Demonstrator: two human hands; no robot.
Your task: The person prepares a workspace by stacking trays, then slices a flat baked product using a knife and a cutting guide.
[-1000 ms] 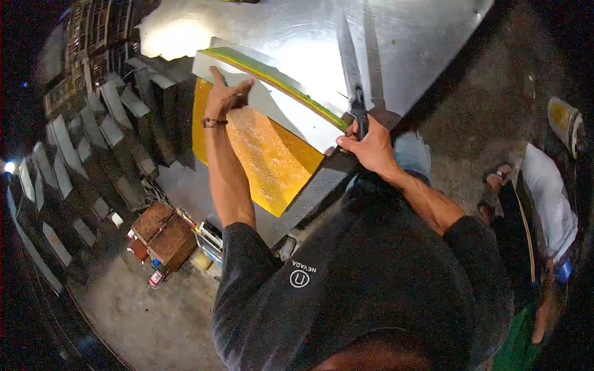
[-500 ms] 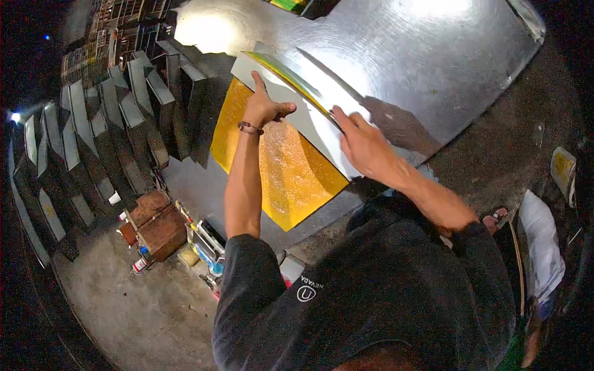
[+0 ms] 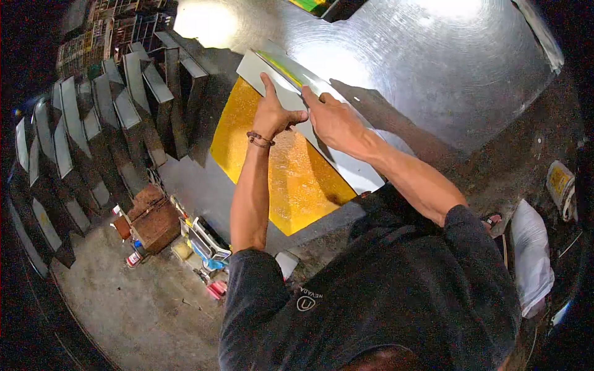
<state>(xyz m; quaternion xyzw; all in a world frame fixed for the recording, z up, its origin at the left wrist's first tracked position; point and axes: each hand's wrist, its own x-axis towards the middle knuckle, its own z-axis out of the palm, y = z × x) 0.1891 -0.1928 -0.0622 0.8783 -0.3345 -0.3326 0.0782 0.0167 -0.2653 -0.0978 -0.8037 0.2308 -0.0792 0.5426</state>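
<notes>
A long white panel [image 3: 352, 168] with a folded, shiny edge lies slantwise at the middle of the head view. Beneath its near side is a yellow sheet [image 3: 291, 176] with a rough, glossy surface. My left hand [image 3: 275, 112], with a bracelet at the wrist, rests on the panel's near face, thumb and index finger spread apart. Against the panel's raised long edge, my right hand [image 3: 334, 120] has its fingers closed round the edge. Both hands are close together, the left thumb almost reaching the right hand.
A metal table [image 3: 445, 80] spreads behind the panel. Rows of upright folded metal pieces [image 3: 127, 110] stand at left. A rusty brown box [image 3: 154, 219] and assorted tools are at lower left. A white sack [image 3: 531, 256] lies at right.
My right hand has slid up and left along the panel's edge, nearer my left hand. My left hand and the panel sit slightly further right in view.
</notes>
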